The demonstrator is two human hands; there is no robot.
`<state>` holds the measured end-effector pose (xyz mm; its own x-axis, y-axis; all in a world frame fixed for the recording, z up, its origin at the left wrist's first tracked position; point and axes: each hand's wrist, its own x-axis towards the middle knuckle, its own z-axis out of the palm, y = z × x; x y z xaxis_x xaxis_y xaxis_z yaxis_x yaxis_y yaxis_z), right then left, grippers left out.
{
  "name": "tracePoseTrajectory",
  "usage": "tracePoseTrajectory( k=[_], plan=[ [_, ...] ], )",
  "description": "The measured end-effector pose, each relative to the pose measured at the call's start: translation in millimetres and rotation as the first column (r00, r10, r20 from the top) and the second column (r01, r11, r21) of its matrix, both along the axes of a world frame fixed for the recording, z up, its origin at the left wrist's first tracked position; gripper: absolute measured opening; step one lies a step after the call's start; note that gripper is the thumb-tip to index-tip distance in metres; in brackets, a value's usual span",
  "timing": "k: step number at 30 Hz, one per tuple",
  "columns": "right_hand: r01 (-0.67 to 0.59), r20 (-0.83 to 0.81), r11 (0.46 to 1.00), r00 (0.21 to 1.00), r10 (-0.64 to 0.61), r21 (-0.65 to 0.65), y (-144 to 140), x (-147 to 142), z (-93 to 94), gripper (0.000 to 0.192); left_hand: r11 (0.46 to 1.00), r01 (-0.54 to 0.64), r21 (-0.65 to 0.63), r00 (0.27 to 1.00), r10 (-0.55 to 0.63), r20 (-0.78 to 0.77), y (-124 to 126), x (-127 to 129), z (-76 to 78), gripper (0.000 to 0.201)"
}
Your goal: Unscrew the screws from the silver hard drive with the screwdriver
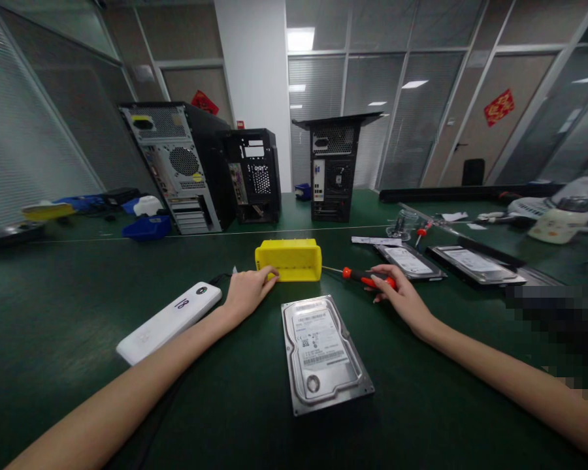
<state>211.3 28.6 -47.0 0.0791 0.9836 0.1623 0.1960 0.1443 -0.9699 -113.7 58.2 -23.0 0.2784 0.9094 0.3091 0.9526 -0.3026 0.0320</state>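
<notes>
Two hands reach out over the green surface [53, 313]: the left hand [247, 290] rests loosely curled against the yellow bin [289, 259], and the right hand [396, 295] closes its fingers [378, 282] on the screwdriver [360, 277]. The hard drive [321, 352] (lid still on) lies flat between the forearms, untouched, so opening it looks yet to begin.

Yellow bin [289, 260], red-handled screwdriver [365, 279], silver hard drive [323, 350], green table [68, 313].

Head camera looks forward and down, near over the green table [68, 326].
</notes>
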Motion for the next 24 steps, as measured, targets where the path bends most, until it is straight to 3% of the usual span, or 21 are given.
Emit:
tracePoseTrajectory(
  k=[3, 5, 11, 13, 15, 19, 24],
  plan=[
    [-0.001, -0.006, 1.000, 1.000, 0.001, 0.004, 1, 0, 0.1, 0.034, 0.998, 0.060, -0.012, 0.993, -0.059, 0.099, -17, -4, 8.9, 0.028],
    [-0.001, -0.003, 1.000, 1.000, 0.001, 0.007, 0, 0, 1.8, 0.041, 0.979, 0.202, -0.014, 0.935, -0.189, 0.300, -37, -8, 12.1, 0.028],
    [0.082, 0.038, 0.995, 0.996, -0.084, 0.054, -5, 0, 8.9, 0.053, 0.825, 0.565, -0.020, 0.750, -0.503, 0.430, -112, -17, 9.9, 0.014],
    [0.103, 0.022, 0.993, 0.994, -0.105, 0.061, -5, 1, 8.0, 0.054, 0.798, 0.603, 0.018, 0.696, -0.537, 0.476, -128, -13, 8.5, 0.012],
    [0.122, -0.014, 0.991, 0.992, -0.122, 0.058, -4, 3, 5.1, 0.056, 0.804, 0.594, 0.042, 0.658, -0.515, 0.550, -136, -7, 7.1, 0.010],
    [0.151, -0.114, 0.987, 0.983, -0.145, 0.047, -1, 8, -2.0, 0.060, 0.820, 0.570, -0.037, 0.679, -0.445, 0.584, -139, 0, 3.3, 0.008],
    [0.155, -0.208, 0.987, 0.968, -0.143, 0.042, 1, 9, -2.8, 0.061, 0.808, 0.585, -0.066, 0.697, -0.460, 0.551, -138, -1, 1.6, 0.010]
  ],
)
